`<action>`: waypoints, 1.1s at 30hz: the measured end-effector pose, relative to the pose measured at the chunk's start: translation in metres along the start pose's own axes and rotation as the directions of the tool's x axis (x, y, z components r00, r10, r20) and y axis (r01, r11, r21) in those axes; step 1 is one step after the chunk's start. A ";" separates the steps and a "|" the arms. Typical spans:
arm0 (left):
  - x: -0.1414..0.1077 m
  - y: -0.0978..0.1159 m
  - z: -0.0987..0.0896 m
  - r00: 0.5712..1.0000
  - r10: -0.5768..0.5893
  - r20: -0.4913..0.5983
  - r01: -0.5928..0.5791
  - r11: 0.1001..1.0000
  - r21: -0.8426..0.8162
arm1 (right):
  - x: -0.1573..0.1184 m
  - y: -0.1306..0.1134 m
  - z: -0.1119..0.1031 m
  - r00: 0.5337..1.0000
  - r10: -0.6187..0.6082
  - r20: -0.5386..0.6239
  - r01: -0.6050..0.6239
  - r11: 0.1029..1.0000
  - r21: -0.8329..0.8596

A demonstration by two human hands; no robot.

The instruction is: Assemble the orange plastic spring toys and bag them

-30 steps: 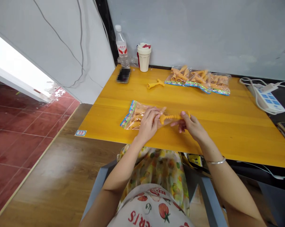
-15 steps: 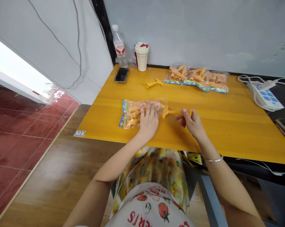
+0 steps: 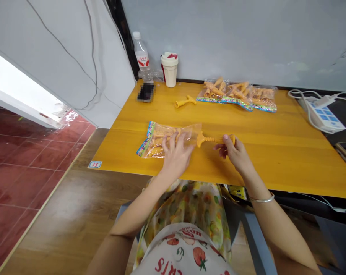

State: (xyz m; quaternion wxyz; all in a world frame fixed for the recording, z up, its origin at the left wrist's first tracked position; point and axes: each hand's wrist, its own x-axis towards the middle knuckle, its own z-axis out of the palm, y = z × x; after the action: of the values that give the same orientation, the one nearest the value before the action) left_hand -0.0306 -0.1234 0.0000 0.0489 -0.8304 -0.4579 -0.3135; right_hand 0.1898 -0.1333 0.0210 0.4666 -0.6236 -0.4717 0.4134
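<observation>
Head camera, and the right hand [image 3: 236,152] had its grip closed on an orange plastic T-shaped piece [image 3: 211,139], lying left-right across the surface [image 3: 276,160], T-end pointing left at the clear packet [image 3: 167,140] under the open left hand [image 3: 176,158]!

Place: a plain indoor workroom, set up for seated table work; its exact trade cannot be told.
Table: a yellow wood-look table [image 3: 278,160] with a numbered sticker [image 3: 95,164] reading 33 at its corner.
Goods: clear bags of orange plastic pieces [image 3: 236,95] lying in a row.
Power: a white power strip [image 3: 323,117] with cables, just beside the table.
Personal items: a water bottle [image 3: 142,57] and a lidded cup [image 3: 169,69] by the wall.
Room: a bare pale wall [image 3: 247,34], a wood-look floor [image 3: 75,206], red floor tiles [image 3: 23,164] alongside.
</observation>
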 end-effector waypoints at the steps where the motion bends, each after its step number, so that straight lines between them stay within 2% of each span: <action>1: -0.008 0.004 -0.003 1.000 0.028 -0.015 -0.028 1.000 -0.007 | -0.002 0.001 -0.001 1.000 -0.005 0.002 0.005 1.000 -0.014; 5: -0.033 0.016 -0.011 0.996 0.085 -0.013 -0.085 0.996 -0.029 | -0.010 0.003 0.002 0.996 -0.093 -0.003 0.090 0.970 -0.227; 8: -0.036 0.013 -0.011 0.998 -0.001 -0.066 -0.002 0.999 -0.037 | -0.011 0.003 0.014 0.981 -0.190 -0.024 0.170 0.920 -0.353; 12: -0.015 0.000 -0.001 0.948 -0.229 -0.220 0.223 0.974 -0.050 | 0.002 0.007 0.039 0.955 -0.284 -0.090 0.245 0.919 -0.308; 15: 0.004 -0.009 0.007 0.937 -0.298 -0.183 0.302 0.953 -0.006 | 0.014 0.012 0.055 0.952 -0.294 -0.086 0.270 0.938 -0.219; 18: 0.013 -0.012 0.009 0.954 -0.272 -0.122 0.273 0.962 -0.007 | 0.021 0.013 0.062 0.957 -0.285 -0.051 0.269 0.941 -0.204; 20: 0.012 -0.011 0.008 0.967 -0.232 -0.104 0.223 0.971 -0.087 | 0.022 0.012 0.065 0.969 -0.248 -0.012 0.243 0.959 -0.148; 23: 0.008 -0.009 0.006 0.986 -0.138 -0.090 0.112 0.962 -0.247 | 0.019 0.006 0.066 0.988 -0.109 0.114 0.106 0.994 0.028; 25: 0.007 -0.010 0.005 0.991 -0.084 -0.107 0.045 0.945 -0.325 | 0.015 0.002 0.062 0.973 -0.003 0.232 -0.013 0.998 0.066; 28: 0.007 -0.014 0.001 0.990 -0.057 -0.129 0.002 0.920 -0.393 | 0.011 -0.006 0.049 0.916 0.107 0.387 -0.112 0.994 -0.009; 30: 0.007 -0.017 -0.004 0.993 -0.047 -0.107 -0.001 0.913 -0.409 | 0.009 -0.010 0.041 0.919 0.109 0.378 -0.105 0.994 -0.030; 33: 0.007 -0.016 -0.012 0.996 -0.039 -0.082 0.002 0.910 -0.415 | 0.005 -0.012 0.039 0.987 -0.014 0.163 0.003 0.998 0.067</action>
State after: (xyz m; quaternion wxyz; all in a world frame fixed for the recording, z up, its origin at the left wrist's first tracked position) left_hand -0.0458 -0.1136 0.0107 -0.1116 -0.8024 -0.3871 -0.4404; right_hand 0.1513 -0.1193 0.0235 0.4486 -0.5697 -0.4972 0.4765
